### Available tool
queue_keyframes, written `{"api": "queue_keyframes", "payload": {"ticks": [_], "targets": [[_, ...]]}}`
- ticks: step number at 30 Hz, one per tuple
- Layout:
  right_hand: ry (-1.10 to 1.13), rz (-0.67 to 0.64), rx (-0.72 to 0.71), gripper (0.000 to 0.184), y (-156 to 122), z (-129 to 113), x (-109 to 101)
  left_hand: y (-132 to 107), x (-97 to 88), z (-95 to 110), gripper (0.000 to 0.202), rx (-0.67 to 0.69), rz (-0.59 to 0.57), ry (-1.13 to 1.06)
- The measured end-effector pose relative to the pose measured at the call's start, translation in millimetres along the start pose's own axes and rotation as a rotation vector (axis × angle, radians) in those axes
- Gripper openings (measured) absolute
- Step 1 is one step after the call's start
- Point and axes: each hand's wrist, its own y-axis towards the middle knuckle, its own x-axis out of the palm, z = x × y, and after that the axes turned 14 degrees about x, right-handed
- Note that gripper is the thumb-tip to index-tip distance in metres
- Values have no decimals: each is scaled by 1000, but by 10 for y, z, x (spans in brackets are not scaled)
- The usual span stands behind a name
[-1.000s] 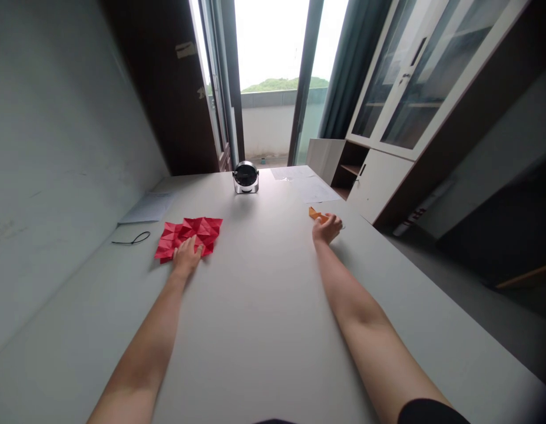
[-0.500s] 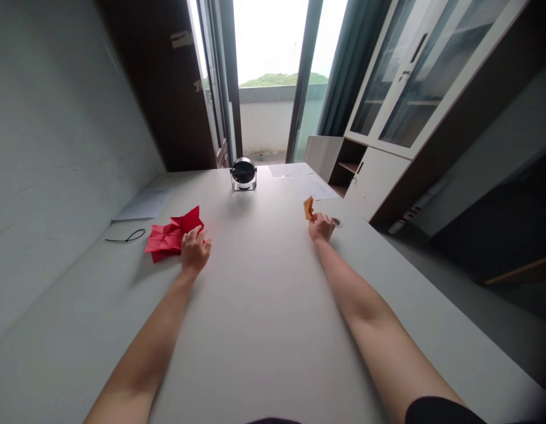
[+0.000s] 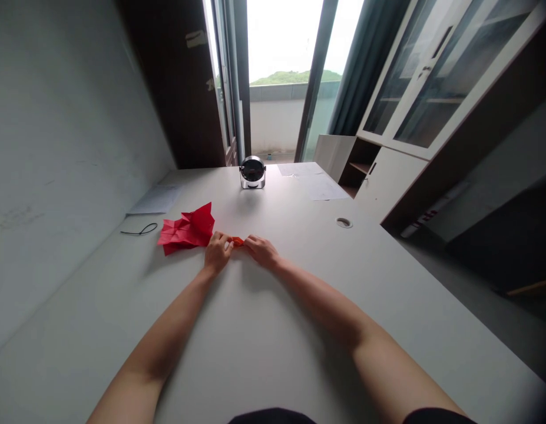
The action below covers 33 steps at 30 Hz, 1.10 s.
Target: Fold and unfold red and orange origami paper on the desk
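A small folded piece of orange paper [image 3: 238,242] is held between my two hands above the white table. My left hand [image 3: 218,250] pinches its left end with closed fingers. On the other end, the fingers of my right hand [image 3: 261,251] are closed too. The fingers cover much of the paper, so its full shape is hidden. Just left of my left hand lies a creased, partly unfolded sheet of red paper [image 3: 187,228], one corner standing up.
A round black device on a metal stand [image 3: 252,172] is at the table's far side. White sheets [image 3: 321,186] lie at the far right, with more paper [image 3: 155,200] by the left wall. A thin black cord [image 3: 142,229] and a round cable hole [image 3: 344,222] are on the table [image 3: 264,330].
My right hand has brought the orange paper leftward from beside the cable hole to the middle. My left hand has left the red paper and now holds the orange paper's left end.
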Motion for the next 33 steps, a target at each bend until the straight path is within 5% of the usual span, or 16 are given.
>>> {"api": "queue_keyframes", "payload": {"ticks": [12,33], "targets": [[223,0,-40,23,-126,90,-149,-19,-15,-29,13,53,-4,29],[232,23,-64,21,-117,128,-102,-12,-53,-4,16,102,-81,122]]}}
